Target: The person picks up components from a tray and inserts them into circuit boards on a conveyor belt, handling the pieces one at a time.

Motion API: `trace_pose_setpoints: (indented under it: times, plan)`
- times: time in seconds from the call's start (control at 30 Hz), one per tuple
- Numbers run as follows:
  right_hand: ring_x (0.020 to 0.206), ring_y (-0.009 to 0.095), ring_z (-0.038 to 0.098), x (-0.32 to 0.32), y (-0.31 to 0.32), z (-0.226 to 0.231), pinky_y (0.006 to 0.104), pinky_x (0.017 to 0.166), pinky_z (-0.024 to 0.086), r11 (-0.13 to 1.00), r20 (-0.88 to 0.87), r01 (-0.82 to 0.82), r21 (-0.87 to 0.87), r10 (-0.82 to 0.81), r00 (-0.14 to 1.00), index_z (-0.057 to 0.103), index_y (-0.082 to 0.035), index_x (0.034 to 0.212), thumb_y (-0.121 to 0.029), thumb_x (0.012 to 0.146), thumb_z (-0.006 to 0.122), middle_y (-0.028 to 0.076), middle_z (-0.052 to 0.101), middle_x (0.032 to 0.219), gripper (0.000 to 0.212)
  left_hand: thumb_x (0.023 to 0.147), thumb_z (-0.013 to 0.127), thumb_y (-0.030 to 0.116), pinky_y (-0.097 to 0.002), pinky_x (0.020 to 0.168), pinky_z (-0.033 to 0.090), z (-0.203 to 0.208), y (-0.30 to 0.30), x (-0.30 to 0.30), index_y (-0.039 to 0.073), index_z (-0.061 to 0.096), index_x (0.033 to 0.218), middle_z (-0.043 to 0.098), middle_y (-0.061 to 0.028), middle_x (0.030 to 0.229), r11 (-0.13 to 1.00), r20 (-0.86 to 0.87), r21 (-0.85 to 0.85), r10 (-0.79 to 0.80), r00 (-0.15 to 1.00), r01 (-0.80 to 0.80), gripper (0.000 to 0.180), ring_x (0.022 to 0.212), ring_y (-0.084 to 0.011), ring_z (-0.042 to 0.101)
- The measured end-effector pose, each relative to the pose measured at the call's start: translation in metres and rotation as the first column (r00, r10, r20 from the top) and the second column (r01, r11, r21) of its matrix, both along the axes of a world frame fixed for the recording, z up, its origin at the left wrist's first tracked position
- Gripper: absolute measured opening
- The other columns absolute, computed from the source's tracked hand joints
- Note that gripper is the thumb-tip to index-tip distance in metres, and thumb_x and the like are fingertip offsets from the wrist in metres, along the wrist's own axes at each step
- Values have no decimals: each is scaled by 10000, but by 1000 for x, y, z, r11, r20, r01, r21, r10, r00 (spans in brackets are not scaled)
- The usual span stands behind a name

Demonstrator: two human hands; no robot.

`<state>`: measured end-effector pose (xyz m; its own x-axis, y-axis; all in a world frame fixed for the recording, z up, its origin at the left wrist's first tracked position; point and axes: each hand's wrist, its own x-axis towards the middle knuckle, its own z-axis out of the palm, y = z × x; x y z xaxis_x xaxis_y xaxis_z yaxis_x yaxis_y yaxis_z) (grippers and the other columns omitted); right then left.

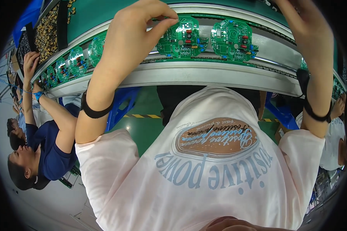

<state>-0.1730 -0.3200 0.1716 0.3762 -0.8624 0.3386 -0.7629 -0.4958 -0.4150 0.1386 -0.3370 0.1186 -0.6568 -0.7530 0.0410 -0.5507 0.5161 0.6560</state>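
- Head view looks down over a pale pink shirt at a conveyor that curves across the top.
- Left hand reaches up to the line, thumb and forefinger pinched together at the left edge of a round green board; whether a small part sits between the fingertips cannot be told.
- That board lies flat on the conveyor rails, and a second board lies just to its right.
- Right hand is raised at the upper right, its fingers cut off by the picture's edge, so their state cannot be told.
- Each forearm wears a black band.
- More green boards run along the conveyor to the left.
- A co-worker in a dark blue shirt sits at the left, one hand lifted to a tray of small parts.
- Blue stool stands under the line, on a green floor.
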Motion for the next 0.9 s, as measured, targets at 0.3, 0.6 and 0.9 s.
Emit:
trace_pose_setpoints:
  times: [0.3,0.6,0.9]
  plan:
    - [971,191,724,-23,94,-56,289,869,580,955,497,72,286,-212,841,697,99,1145,33,1015,611,133,744,1084,169,864,729,-44,-362,668,521,6,7,-17,-15,692,910,677,-135,929,994,-14,-96,45,999,-46,65,803,-315,674]
    - [933,214,751,-14,100,-82,302,862,593,874,657,133,468,-444,609,693,77,1210,-22,1027,618,150,756,1006,221,874,732,-52,-322,687,559,-3,10,-16,-45,700,947,685,-137,956,988,-76,62,144,987,-140,80,816,-255,689]
    - [948,225,756,-20,101,-85,310,860,599,869,672,114,481,-449,588,692,72,1222,-32,1029,616,152,762,1018,232,894,714,-64,-289,762,582,0,10,-20,-56,705,969,687,-123,969,970,-80,154,201,976,-187,76,862,-214,696]
